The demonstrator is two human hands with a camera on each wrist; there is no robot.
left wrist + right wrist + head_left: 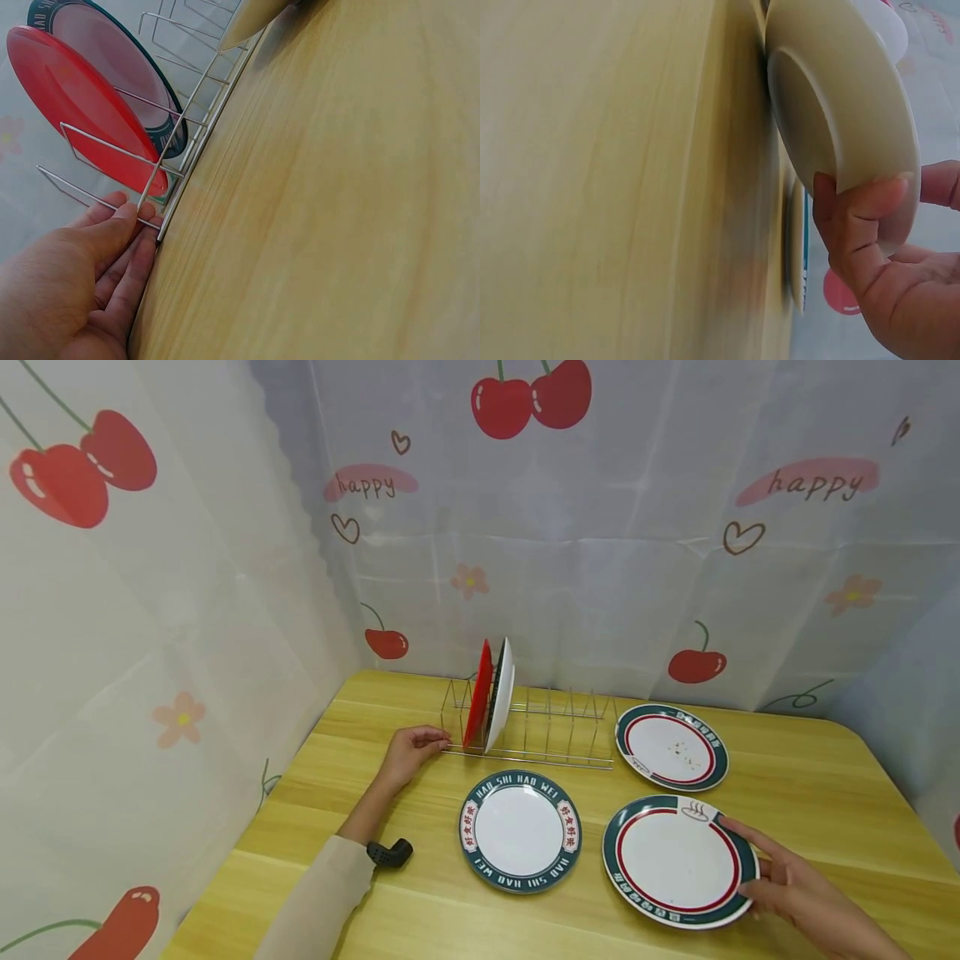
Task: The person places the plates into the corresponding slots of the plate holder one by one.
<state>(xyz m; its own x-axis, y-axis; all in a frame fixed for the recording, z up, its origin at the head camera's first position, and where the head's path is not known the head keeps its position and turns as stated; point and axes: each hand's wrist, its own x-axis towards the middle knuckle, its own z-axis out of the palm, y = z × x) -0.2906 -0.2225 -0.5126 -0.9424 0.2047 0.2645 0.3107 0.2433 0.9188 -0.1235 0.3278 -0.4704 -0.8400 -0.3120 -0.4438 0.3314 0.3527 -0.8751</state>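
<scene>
"Happy" backdrop (555,527), "HAO SHI HAO WEI" plate (519,832), left grip (414,750) pinching rack (528,759), right grip (797,885) holding red-ringed plate (678,862)

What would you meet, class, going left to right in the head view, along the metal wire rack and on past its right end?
Left hand → upright round red plate → upright round plate with a white underside → flat-lying round white plate with dark green rim and red ring.

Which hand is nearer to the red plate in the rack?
The left. The left hand pinches the left end of the rack, beside the red plate; the right hand is farther right, holding a green-rimmed plate.
</scene>
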